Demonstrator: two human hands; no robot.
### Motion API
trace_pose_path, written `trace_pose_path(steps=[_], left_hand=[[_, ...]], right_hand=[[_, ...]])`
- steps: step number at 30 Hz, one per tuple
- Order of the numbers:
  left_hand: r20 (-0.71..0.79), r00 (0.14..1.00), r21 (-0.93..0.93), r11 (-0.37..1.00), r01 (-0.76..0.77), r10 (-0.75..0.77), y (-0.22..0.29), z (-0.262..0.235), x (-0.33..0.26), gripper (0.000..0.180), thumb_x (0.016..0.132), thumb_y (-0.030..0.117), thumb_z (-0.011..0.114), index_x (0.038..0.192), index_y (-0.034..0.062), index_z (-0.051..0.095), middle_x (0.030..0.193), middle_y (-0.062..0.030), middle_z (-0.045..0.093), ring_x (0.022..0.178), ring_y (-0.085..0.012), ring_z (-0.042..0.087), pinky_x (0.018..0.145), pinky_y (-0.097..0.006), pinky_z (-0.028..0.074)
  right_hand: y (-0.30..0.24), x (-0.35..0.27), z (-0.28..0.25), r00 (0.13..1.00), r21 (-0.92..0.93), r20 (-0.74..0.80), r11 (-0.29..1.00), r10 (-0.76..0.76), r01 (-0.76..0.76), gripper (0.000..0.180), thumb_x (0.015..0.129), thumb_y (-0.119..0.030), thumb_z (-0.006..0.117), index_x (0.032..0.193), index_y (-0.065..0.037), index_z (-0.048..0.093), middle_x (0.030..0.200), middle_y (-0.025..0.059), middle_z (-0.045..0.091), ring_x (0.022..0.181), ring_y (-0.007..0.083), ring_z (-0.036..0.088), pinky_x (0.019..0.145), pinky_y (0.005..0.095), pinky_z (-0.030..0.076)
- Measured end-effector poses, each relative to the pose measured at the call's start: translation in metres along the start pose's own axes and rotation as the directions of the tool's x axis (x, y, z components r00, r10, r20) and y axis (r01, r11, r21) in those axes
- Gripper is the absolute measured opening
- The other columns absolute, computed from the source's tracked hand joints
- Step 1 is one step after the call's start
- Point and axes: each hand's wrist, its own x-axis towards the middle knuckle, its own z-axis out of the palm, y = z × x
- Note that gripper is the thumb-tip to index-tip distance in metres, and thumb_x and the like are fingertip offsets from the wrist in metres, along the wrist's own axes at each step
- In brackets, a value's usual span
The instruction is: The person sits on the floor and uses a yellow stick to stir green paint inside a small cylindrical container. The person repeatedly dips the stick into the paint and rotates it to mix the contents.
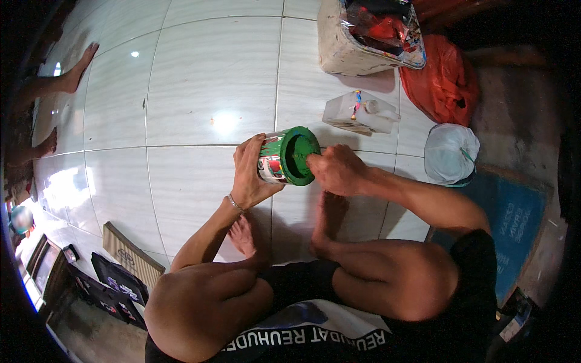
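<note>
In the head view, the left hand (248, 172) has its fingers clamped around the side and base end of a green-rimmed paint can (296, 154); the can is held up in front of the person, above the tiled floor (212, 78) and between the two knees, tipped so that its open mouth faces right; green paint coats the rim and the inside, and green streaks run over the printed label; the right hand (339, 170) is at the right edge of the mouth, its fingers curled inward; whether they are clamped on the rim or on something inside, I cannot tell.

The person's bare feet (242, 235) are on the floor below the can; beyond the right hand a translucent plastic container (363, 115) lies on the tiles, a small colourful figure on its side; a paint-smeared pale bin (345, 54) stands past it, with a red plastic bag (445, 78) just beside; nearer are a white plastic bag (448, 154) and a blue panel (511, 212) with pale lettering; at the lower left is a ribbed tan panel (130, 254); another person's bare foot (78, 69) shows at the upper left.
</note>
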Motion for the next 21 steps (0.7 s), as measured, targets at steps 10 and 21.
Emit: trace_pose_path(steps=[10,21], left_hand=[[0.010,1.000,-0.018,0.999,0.028,-0.028,0.003,0.002,-0.006,0.111,0.050,0.017,0.092,0.145,0.0012,0.037,0.137,-0.0201,0.052,0.122,-0.0393,0.049,0.106,-0.049,0.039],[-0.034,0.999,-0.040,0.999,-0.002,0.000,0.004,0.008,-0.008,0.111,0.048,0.017,0.094,0.143,0.0002,0.039,0.134,-0.0206,0.055,0.118,-0.0408,0.054,0.103,-0.050,0.043]], right_hand=[[-0.010,0.008,-0.011,0.998,-0.012,-0.044,0.999,0.050,-0.050,0.027,0.090,-0.016,0.059,0.068,0.000,0.061,0.064,0.0257,0.060,0.062,0.0435,0.064,0.057,0.0528,0.051],[-0.008,0.012,-0.013,0.985,0.094,-0.171,0.996,0.016,0.000,0.017,0.089,-0.013,0.060,0.079,0.001,0.059,0.062,0.0234,0.061,0.058,0.0411,0.066,0.057,0.0482,0.053]])
